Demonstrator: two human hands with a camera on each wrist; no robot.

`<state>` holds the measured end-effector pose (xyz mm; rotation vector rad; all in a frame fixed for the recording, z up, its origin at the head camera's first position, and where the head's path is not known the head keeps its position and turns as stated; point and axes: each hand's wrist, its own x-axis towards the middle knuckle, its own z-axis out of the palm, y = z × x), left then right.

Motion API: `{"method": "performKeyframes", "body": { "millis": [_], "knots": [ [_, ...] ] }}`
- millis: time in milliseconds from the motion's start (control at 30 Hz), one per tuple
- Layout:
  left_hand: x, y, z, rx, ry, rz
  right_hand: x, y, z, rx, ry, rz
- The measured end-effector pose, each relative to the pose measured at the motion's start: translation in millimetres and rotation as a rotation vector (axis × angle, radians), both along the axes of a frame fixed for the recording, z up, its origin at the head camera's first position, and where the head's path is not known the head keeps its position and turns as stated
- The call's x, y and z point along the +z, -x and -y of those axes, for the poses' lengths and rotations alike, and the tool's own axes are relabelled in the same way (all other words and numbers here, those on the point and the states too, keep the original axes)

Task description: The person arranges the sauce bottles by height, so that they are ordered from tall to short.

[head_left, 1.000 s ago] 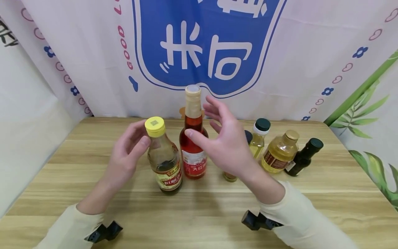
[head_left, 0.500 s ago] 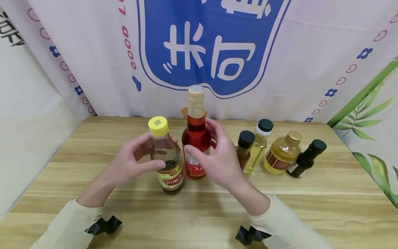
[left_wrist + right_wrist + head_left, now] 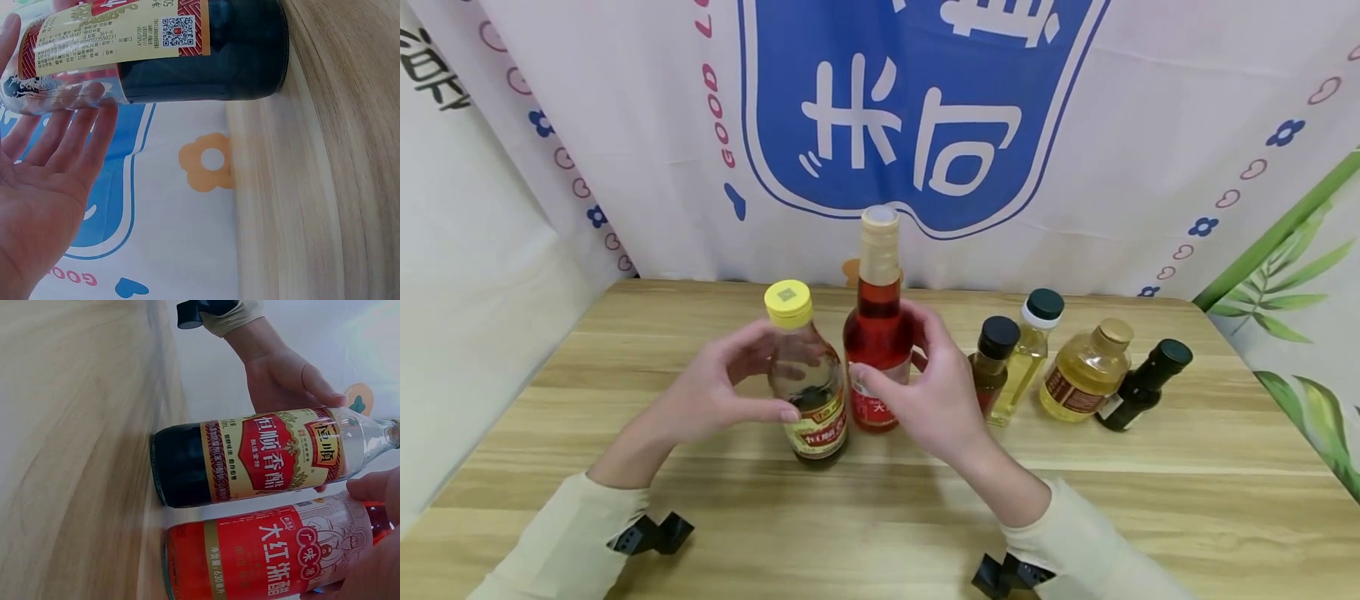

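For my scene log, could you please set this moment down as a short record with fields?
Left hand: holds the yellow-capped bottle
Right hand: holds the red bottle, thumb in front
Held pair: upright, side by side, narrow gap between
Other bottles: black-capped bottle, white-collared bottle, gold-capped bottle, dark bottle
Their place: beyond the right hand, on its right
Surface: wooden table
Backdrop: printed cloth

The left hand holds a labelled bottle.
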<state>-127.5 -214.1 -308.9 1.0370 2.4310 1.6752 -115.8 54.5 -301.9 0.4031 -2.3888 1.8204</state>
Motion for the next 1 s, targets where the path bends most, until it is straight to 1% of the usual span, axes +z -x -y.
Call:
{"method": "performKeyframes", "body": {
  "millis": [200, 433, 533, 667, 833, 1000],
  "knots": [
    [1.1, 0.4, 1.0, 0.01, 0.022, -0.012, -5.0, 2.1, 1.2, 0.0, -0.016, 0.004],
    [2.1, -0.1, 1.8, 0.02, 0.036, -0.022, -7.3, 2.9, 0.7, 0.01, -0.03, 0.009],
    [1.8, -0.2, 2.1, 0.011, 0.032, -0.028, -7.7, 3.1, 0.6, 0.014, -0.034, 0.015],
    [1.2, 0.0, 2.2, -0.004, 0.025, -0.035, -7.5, 3.2, 0.5, 0.007, -0.044, 0.023],
    [1.2, 0.0, 1.5, 0.004, 0.027, -0.045, -7.5, 3.5, 0.4, -0.006, -0.063, 0.027],
    [1.6, -0.4, 0.8, 0.014, 0.039, -0.039, -9.4, 4.0, -0.2, -0.012, -0.087, 0.031]
  ]
}}
